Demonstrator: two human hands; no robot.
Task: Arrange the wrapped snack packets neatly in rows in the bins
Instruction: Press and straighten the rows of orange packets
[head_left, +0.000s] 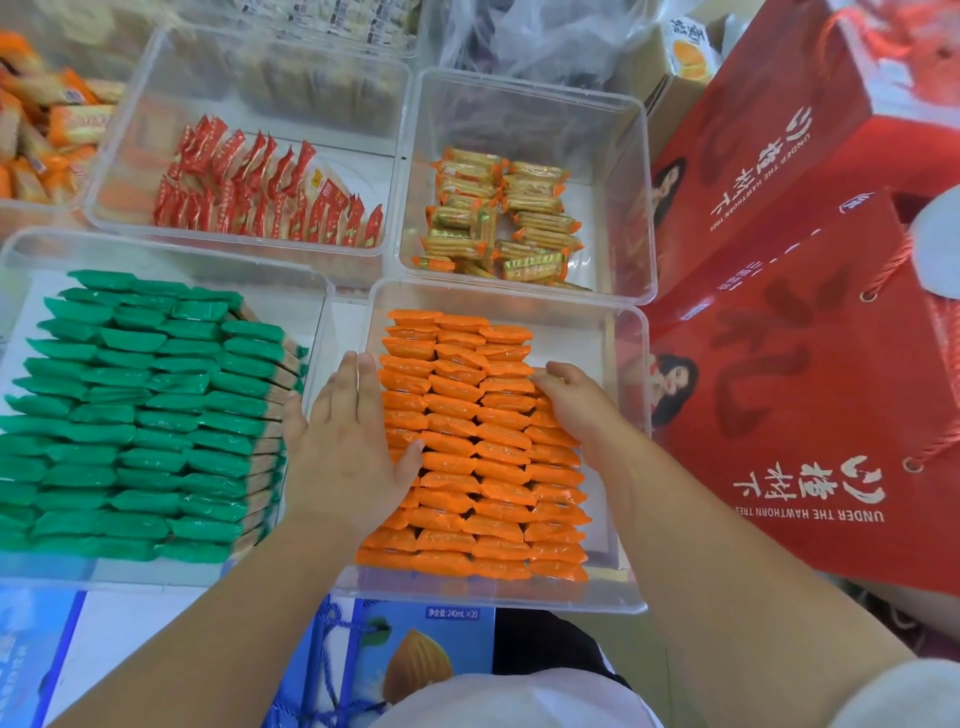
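Red gift boxes (810, 270) with rope handles stand at the right; a blue carton (415, 654) with an almond picture lies nearest; a crumpled clear bag (545, 41) sits at the top; light is even.

Inside the clear bin (493, 592), bare floor shows only as a narrow strip along the right wall and behind the orange packets (467, 441), while red gift boxes (779, 415) crowd its right side and the green-packet bin (156, 249) flanks its left.
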